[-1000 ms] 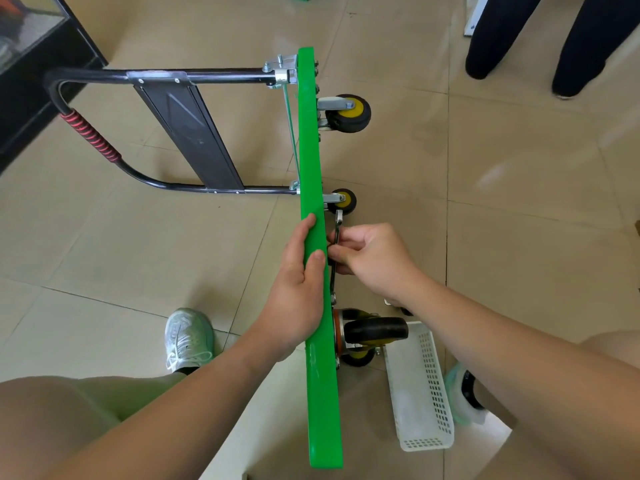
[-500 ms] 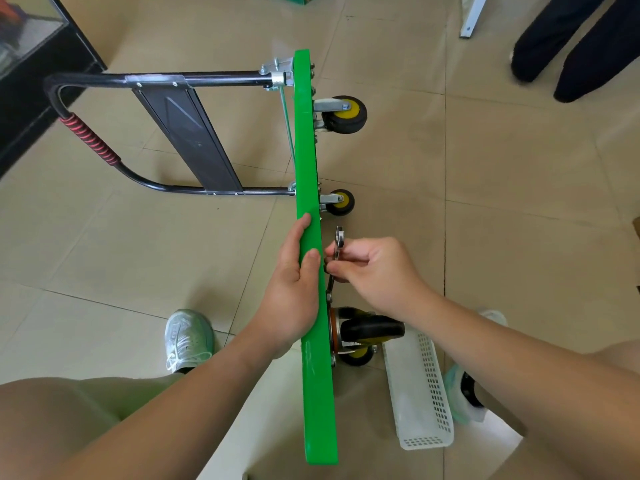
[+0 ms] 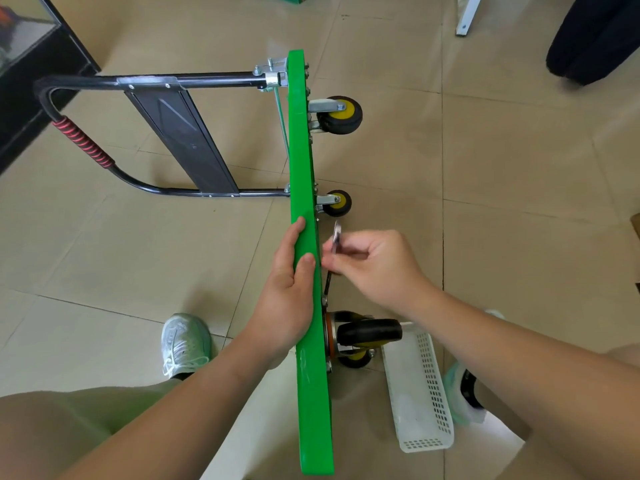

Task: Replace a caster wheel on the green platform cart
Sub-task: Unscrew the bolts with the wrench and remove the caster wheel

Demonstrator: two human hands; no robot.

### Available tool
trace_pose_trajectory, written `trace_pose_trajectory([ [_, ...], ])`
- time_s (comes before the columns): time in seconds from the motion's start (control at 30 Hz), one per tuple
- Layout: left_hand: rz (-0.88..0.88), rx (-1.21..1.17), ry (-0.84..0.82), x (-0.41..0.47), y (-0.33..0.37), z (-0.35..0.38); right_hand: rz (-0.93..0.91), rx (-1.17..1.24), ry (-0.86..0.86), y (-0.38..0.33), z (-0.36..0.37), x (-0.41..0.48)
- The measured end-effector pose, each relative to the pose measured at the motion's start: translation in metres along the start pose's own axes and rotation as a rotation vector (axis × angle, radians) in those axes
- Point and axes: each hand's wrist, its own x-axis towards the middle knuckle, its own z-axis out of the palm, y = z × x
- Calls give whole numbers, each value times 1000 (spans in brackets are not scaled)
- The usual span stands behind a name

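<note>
Green deck gripped by left hand; right hand pinches wrench twelve o'clock of caster; seemingly bolt work, steady turning next.

Hands: your left hand and right hand are bare.
Forearms: uncovered to the frame edge.
Legwear: pale olive-green shorts on your left thigh.
Left foot: white lace-up trainer, mesh upper, dark at the collar.
Right foot: pale mint shoe, black at the opening, partly hidden.
</note>
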Motion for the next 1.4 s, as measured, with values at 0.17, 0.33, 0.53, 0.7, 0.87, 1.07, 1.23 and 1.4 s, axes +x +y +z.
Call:
trace_pose_trajectory([
  [0.17,-16,13,-23,-4,3,-2,131,72,48,6,-17,36],
  [0.33,-10,46,-18,-3,4,-1,346,159,-46,26,-14,58],
  [0.53,-13,57,-15,-3,6,-2,459,204,-84,39,-12,77],
  [0.7,-8,52,-21,-4,7,-2,518,232,-130,44,-5,82],
  [0.87,-1,48,-23,-4,8,-2,552,202,-198,50,2,79],
  [1.07,19,75,-12,-3,9,0,518,216,-161,52,3,73],
  [1.23,42,83,17,-2,8,1,467,189,-119,53,7,64],
  [1.4,64,88,46,-2,6,1,400,210,-169,42,2,59],
])
